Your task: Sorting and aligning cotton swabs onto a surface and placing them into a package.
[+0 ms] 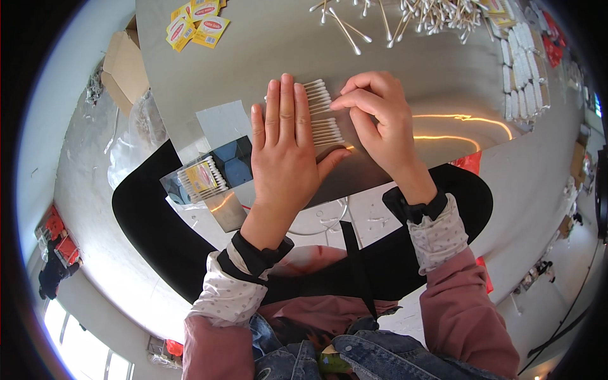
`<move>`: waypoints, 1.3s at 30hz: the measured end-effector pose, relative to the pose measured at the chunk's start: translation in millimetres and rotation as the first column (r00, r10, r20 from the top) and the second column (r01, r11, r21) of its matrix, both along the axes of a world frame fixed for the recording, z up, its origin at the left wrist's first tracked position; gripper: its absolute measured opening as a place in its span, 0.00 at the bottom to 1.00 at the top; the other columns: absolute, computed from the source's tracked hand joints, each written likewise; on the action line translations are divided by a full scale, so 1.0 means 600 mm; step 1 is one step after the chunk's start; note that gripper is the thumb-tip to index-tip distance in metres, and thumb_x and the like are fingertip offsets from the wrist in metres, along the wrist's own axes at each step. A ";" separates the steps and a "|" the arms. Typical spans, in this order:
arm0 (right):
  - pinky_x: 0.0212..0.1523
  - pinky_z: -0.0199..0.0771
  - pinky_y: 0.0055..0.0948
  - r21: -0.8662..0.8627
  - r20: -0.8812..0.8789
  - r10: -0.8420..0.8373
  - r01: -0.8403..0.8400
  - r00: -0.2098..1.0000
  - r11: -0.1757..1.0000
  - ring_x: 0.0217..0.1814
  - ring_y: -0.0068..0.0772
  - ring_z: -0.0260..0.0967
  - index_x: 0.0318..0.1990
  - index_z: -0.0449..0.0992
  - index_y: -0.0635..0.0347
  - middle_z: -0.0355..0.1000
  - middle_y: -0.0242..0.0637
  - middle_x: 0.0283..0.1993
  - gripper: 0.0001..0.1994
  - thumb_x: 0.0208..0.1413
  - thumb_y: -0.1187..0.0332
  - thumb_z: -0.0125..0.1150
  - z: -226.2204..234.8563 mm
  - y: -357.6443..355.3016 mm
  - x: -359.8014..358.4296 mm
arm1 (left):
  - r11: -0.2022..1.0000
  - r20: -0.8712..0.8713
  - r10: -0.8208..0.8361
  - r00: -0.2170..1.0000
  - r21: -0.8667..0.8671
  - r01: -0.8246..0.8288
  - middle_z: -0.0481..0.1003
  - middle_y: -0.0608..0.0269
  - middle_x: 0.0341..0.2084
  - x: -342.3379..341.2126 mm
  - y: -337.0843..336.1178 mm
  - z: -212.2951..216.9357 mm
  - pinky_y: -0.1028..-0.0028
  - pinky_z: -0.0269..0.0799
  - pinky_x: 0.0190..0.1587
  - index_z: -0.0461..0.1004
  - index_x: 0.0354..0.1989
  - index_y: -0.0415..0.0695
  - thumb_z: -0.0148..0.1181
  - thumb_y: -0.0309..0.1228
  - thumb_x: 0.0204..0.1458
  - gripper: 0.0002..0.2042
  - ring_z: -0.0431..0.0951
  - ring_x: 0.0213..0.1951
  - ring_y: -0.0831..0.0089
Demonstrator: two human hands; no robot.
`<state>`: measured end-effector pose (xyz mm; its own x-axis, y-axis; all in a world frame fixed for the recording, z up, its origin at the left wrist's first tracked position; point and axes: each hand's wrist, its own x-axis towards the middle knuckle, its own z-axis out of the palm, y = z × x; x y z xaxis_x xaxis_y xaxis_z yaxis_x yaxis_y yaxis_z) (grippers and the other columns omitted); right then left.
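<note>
Flat on the metal table lies my left hand, its fingers stretched out and its thumb apart. It covers part of a row of cotton swabs, whose white tips stick out to its right in two groups. My right hand is beside those tips, its fingers curled and drawn together, the index fingertip at the swab ends. Whether anything small is between its fingers is hidden. Left of my left hand, a clear pack of swabs with a yellow label lies on a dark blue patterned piece near the table edge.
Yellow label cards lie at the far left of the table. A heap of loose swabs is at the far side. Stacked white packs stand at the right. An opened cardboard box is beyond the left edge.
</note>
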<state>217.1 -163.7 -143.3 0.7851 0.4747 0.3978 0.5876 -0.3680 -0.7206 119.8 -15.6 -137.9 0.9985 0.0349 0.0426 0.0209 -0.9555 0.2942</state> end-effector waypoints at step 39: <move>0.43 0.67 0.36 0.008 -0.047 -0.024 0.025 0.999 1.000 0.39 0.36 0.69 0.30 0.78 0.51 0.70 0.29 0.36 0.06 0.46 0.74 0.69 -0.007 0.049 0.031 | 0.997 -0.002 -0.009 1.000 -0.072 0.009 0.47 0.40 0.74 -0.005 0.002 -0.003 0.48 0.41 0.73 0.49 0.73 0.32 0.62 0.61 0.49 0.53 0.45 0.75 0.48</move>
<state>235.4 -134.3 -147.7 0.8143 0.4521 0.3641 0.5441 -0.3758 -0.7501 116.8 -14.5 -139.7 0.9989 0.0287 0.0379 0.0130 -0.9318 0.3626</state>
